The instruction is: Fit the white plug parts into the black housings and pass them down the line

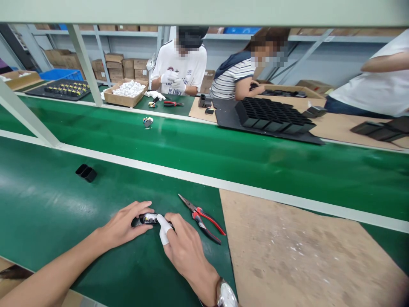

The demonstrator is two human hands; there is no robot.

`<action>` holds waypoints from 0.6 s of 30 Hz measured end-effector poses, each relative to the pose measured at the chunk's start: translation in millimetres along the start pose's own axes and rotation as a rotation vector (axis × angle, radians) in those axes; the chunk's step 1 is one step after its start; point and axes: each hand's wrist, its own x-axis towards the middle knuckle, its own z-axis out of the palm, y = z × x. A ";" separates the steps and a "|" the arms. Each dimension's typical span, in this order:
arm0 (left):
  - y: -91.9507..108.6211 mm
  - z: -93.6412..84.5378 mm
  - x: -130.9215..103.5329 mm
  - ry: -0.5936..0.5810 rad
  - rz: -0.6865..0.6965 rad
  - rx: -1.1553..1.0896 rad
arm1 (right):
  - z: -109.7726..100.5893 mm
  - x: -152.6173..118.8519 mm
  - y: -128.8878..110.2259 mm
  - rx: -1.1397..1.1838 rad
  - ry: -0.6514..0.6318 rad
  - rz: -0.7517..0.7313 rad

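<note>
My left hand (pixel 131 224) grips a small black plastic case (pixel 137 222) lying low over the green bench, thumb on the near side and fingers on the far side. A small circuit board (pixel 150 218) with white and dark parts sits at the case's right end; how deep it is in cannot be seen. White finger covers show on my right hand (pixel 180 238), whose fingers are closed on the board's right end. Long-nose pliers (pixel 201 217) with red and black handles lie beside my right hand. Two empty black cases (pixel 86 172) stand together farther left.
A worn brown cardboard sheet (pixel 303 251) covers the bench at right. Beyond a pale rail (pixel 143 166) runs a green belt (pixel 191 145) with a small part (pixel 148 123) on it. Across it, several people work beside a box of white pieces (pixel 124 100) and stacked black cases (pixel 275 115).
</note>
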 end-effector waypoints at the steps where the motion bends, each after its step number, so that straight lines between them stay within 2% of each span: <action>1: 0.6 0.0 0.1 -0.007 0.006 -0.004 | -0.4 0.4 -0.8 0.000 -0.003 -0.003; 7: 3.3 0.0 1.0 -0.017 0.043 -0.020 | -2.6 2.4 -3.1 -0.005 0.010 -0.032; 10: 3.7 -0.8 1.2 -0.007 0.028 -0.003 | -3.1 2.5 -1.9 -0.015 0.028 -0.027; 15: 2.2 -2.1 0.4 -0.001 0.007 0.006 | -6.3 3.4 1.1 -0.006 -0.021 -0.008; 18: 1.1 -2.8 -0.3 0.005 -0.017 0.014 | -8.0 4.2 4.7 0.006 0.013 0.034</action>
